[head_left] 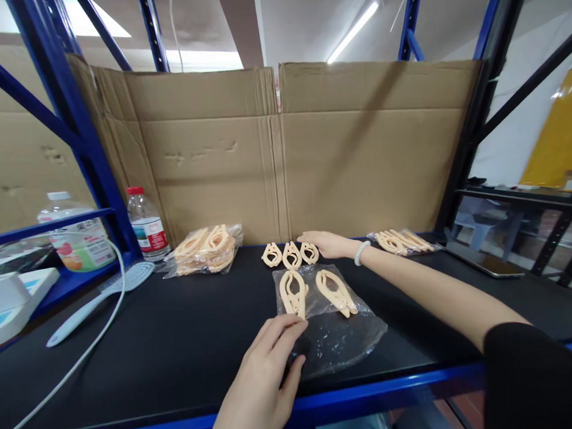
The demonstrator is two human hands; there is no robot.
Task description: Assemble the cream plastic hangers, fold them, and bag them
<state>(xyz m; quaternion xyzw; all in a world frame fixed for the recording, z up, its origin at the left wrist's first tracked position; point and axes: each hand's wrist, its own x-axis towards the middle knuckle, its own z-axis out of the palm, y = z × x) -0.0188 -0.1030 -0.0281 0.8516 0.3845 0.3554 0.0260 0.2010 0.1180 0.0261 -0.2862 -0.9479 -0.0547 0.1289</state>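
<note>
Two beige, leaf-shaped folding hangers lie side by side on a clear plastic bag. My left hand is at the bag's near left side, its fingertips by the lower end of the left hanger and its thumb spread away from the fingers. Beyond the bag, three smaller-looking beige hangers form a row. My right hand, with a pale bead bracelet at the wrist, reaches over to the rightmost hanger of that row, fingers closed at its upper end. The thumb of this hand is hidden.
A clear bag of several hangers lies at the back left, another bag at the back right. A red-capped bottle, a hairbrush and a white cable are at left. Cardboard panels close the back.
</note>
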